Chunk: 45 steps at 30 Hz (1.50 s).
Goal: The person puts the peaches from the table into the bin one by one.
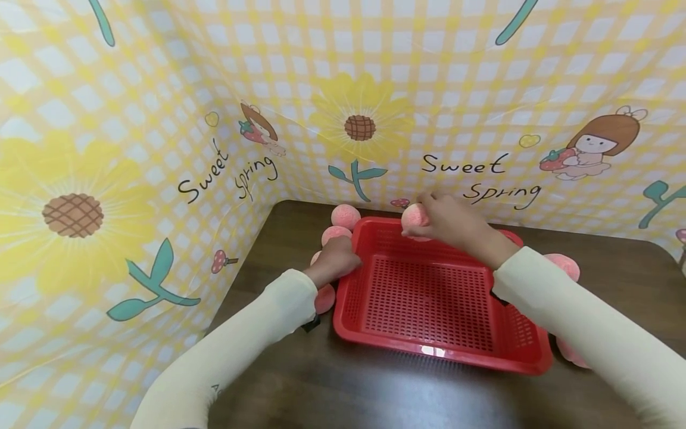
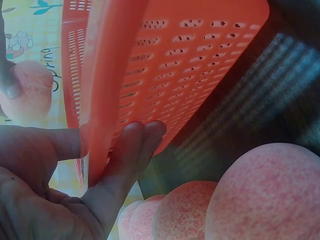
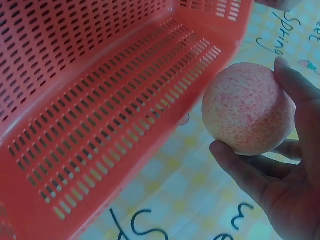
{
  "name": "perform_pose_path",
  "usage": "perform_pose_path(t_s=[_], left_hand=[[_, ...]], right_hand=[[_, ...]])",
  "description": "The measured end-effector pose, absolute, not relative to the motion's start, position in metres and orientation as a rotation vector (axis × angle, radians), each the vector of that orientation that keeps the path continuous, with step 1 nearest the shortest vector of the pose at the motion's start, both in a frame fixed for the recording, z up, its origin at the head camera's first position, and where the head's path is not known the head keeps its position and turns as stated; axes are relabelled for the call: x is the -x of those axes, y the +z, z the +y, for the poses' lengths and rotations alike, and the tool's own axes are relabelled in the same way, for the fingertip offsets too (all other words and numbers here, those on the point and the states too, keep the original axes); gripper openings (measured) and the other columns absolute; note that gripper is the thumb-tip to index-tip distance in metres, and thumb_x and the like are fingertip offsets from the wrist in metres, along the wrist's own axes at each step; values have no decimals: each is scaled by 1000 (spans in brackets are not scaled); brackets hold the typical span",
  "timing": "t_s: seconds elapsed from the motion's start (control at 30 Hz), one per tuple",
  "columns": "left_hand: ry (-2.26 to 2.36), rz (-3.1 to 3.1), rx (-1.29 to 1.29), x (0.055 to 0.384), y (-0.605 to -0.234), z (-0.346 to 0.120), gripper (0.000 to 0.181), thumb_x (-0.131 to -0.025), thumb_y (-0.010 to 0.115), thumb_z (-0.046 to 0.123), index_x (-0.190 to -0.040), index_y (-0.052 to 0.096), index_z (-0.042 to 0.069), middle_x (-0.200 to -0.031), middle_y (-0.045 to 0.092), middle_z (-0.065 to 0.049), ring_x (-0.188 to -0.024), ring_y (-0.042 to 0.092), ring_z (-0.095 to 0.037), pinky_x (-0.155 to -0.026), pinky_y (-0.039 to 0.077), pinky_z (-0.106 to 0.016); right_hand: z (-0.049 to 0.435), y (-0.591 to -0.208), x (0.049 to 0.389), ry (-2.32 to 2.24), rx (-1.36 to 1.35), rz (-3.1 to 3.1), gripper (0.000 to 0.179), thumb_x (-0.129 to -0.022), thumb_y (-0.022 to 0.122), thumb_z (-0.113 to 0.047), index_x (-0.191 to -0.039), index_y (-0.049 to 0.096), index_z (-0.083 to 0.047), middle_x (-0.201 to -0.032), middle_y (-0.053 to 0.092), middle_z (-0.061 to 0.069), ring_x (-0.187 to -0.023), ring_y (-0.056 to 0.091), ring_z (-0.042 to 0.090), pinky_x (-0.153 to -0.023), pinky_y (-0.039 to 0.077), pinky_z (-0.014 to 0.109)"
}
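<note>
My right hand (image 1: 452,221) holds a pink speckled peach (image 1: 414,215) above the far rim of a red plastic basket (image 1: 388,344). In the right wrist view, the thumb and fingers curl round this peach (image 3: 247,110) beside the basket's slotted wall (image 3: 100,115). At the basket's left side, my left hand (image 1: 337,260) grips the rim. The left wrist view has the thumb on one side of the rim (image 2: 102,95) and fingers against the outer wall. Close by that hand stand several more peaches (image 2: 267,195), partly covered by it in the head view.
A row of peaches (image 1: 345,217) runs along the basket's left side on the dark wooden table (image 1: 278,369). To the right, past my forearm, lie other peaches (image 1: 565,266), partly hidden by the sleeve. A yellow checked cloth (image 1: 300,53) hangs behind and at the left.
</note>
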<state>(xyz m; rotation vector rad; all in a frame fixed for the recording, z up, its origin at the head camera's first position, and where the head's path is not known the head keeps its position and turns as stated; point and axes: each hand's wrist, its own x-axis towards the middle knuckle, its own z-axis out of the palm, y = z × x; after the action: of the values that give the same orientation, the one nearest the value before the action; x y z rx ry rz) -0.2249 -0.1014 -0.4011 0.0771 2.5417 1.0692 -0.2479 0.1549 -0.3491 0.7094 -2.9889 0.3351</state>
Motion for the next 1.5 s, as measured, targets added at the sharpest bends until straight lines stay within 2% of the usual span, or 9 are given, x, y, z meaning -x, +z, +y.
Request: perform_pose_path(t_s=[0.17, 0.33, 0.47, 0.57, 0.73, 0.9, 1.0, 1.37, 1.5], left_hand=[[1057, 2547, -79, 225, -401, -102, 8, -82, 60, -3, -85, 66, 1, -73, 67, -12, -62, 70, -21, -60, 59, -31], [1086, 2527, -64, 225, -401, -102, 10, -82, 60, -3, -89, 66, 1, -77, 69, -14, -63, 72, -22, -61, 61, -32], [1090, 2527, -57, 225, -402, -102, 10, -83, 61, -4, -91, 66, 1, -79, 69, -15, -63, 72, -22, -62, 62, -32], [1071, 2542, -59, 225, -401, -102, 9, -83, 61, -3, -90, 64, 2, -78, 69, -14, -62, 72, -21, -62, 62, -32], [1061, 2559, -77, 226, -403, -102, 9, -81, 61, -4, -86, 64, 2, -75, 67, -12, -62, 70, -21, -60, 60, -30], [1068, 2546, -83, 227, -404, -101, 10, -81, 60, -4, -88, 65, 1, -77, 69, -14, -63, 72, -20, -61, 61, -30], [1092, 2531, -83, 226, -403, -102, 12, -82, 59, -3, -90, 66, 0, -79, 71, -15, -64, 73, -21, -62, 62, -30], [1114, 2511, -100, 226, -404, -104, 17, -86, 61, 2, -100, 69, -3, -85, 73, -18, -70, 74, -23, -66, 61, -31], [1125, 2513, -112, 226, -404, -104, 17, -86, 61, 3, -99, 70, -3, -85, 73, -19, -70, 74, -23, -67, 61, -31]], right_hand=[[138, -360, 248, 264, -830, -2856, 76, -83, 76, -59, -132, 60, -3, -99, 69, 17, -62, 65, 20, -56, 57, 39], [125, -369, 251, 341, -890, -2859, 88, -84, 77, -56, -148, 50, -3, -103, 69, 20, -53, 62, 16, -54, 57, 37], [119, -374, 254, 326, -918, -2846, 88, -83, 78, -56, -144, 51, 2, -123, 68, 27, -76, 75, 31, -68, 62, 44], [116, -379, 256, 291, -947, -2838, 82, -83, 78, -56, -136, 57, 2, -139, 61, 27, -99, 73, 39, -82, 62, 48], [111, -387, 257, 280, -967, -2897, 72, -85, 76, -58, -127, 63, -1, -131, 64, 23, -97, 73, 38, -82, 61, 48], [103, -393, 259, 303, -980, -2990, 75, -85, 76, -56, -135, 61, -1, -129, 62, 25, -113, 68, 39, -95, 57, 50], [96, -397, 258, 313, -984, -3040, 74, -86, 77, -54, -136, 60, -3, -125, 63, 24, -113, 67, 37, -95, 57, 49], [77, -414, 253, 258, -976, -3064, 60, -86, 80, -46, -124, 65, -2, -115, 64, 19, -90, 70, 30, -78, 62, 41], [73, -421, 253, 258, -938, -3082, 55, -86, 81, -42, -121, 66, -3, -114, 63, 19, -90, 69, 29, -78, 62, 42]])
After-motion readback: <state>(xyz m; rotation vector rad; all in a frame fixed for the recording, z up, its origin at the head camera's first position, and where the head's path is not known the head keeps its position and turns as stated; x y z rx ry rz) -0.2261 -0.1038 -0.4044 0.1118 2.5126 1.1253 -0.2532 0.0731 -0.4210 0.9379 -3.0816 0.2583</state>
